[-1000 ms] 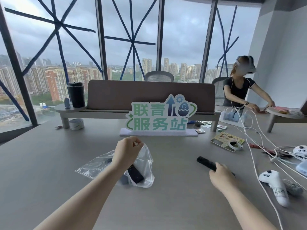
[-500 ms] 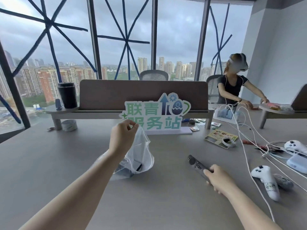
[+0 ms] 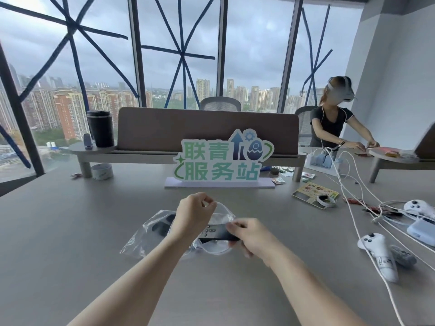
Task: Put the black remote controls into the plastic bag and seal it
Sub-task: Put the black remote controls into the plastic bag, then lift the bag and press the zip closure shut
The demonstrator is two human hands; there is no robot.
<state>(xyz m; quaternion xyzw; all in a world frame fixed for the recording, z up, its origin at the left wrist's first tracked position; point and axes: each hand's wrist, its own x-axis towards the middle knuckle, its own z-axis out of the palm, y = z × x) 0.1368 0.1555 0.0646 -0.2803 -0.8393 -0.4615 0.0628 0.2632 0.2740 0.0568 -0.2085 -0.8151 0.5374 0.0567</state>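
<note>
— Half a second on, our right hand (image 3: 253, 238) has carried the black remote (image 3: 217, 232) from out at the right across to the mouth of the plastic bag (image 3: 146, 238), and the bag has dropped from its lifted position back toward the table (image 3: 70, 231).

— How do we hold things now?

— From the head camera, our right fingers are closed around the remote's near end, its button end pointing left into the opening. Our left hand (image 3: 194, 216) pinches the bag's upper rim, keeping the mouth spread.

— What's inside?

— One dark remote (image 3: 162, 225) already lies in the bag's left part, seen through the clear film.

— And room around us?

— Bare tabletop left and in front of the bag. White cables (image 3: 348, 196) and white controllers (image 3: 379, 252) crowd the right side; the green sign (image 3: 221, 161) stands just beyond our hands.
</note>
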